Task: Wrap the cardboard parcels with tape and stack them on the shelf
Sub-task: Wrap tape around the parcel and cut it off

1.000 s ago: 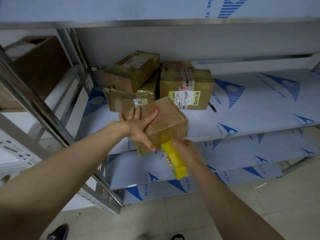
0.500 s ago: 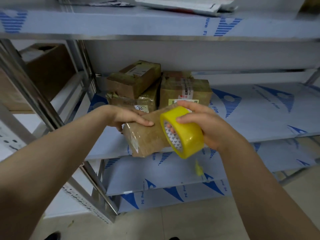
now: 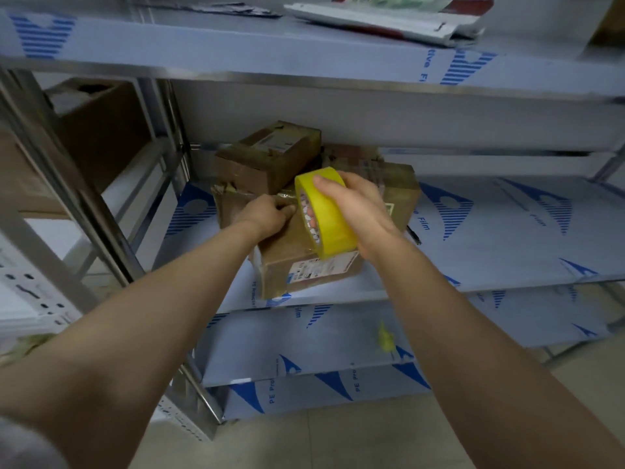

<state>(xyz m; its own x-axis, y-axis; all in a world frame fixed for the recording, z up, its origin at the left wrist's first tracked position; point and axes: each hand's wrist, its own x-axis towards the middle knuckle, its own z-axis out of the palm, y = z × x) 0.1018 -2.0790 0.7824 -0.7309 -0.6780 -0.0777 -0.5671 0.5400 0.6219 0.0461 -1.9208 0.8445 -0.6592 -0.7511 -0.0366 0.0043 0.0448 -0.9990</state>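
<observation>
A brown cardboard parcel (image 3: 304,265) with a white label on its front side rests near the front edge of the middle shelf (image 3: 507,252). My left hand (image 3: 267,214) lies on its top at the far left, fingers curled against the cardboard. My right hand (image 3: 355,208) grips a yellow tape roll (image 3: 324,214) held upright just above the parcel's top. Behind them sit other taped parcels: one tilted on top (image 3: 270,154), one at the right (image 3: 402,194), and one at the left (image 3: 230,204), partly hidden by my hands.
Shelves are covered in pale film with blue print. The upper shelf (image 3: 236,52) holds flat packets (image 3: 389,15). A metal upright (image 3: 84,204) stands at left, with a large brown box (image 3: 101,130) beyond it. A yellow scrap (image 3: 385,336) lies on the lower shelf. Tiled floor below.
The parcel went from being held in the air in front of the shelf to resting on the middle shelf. My right hand brought the tape roll from under it to above its top.
</observation>
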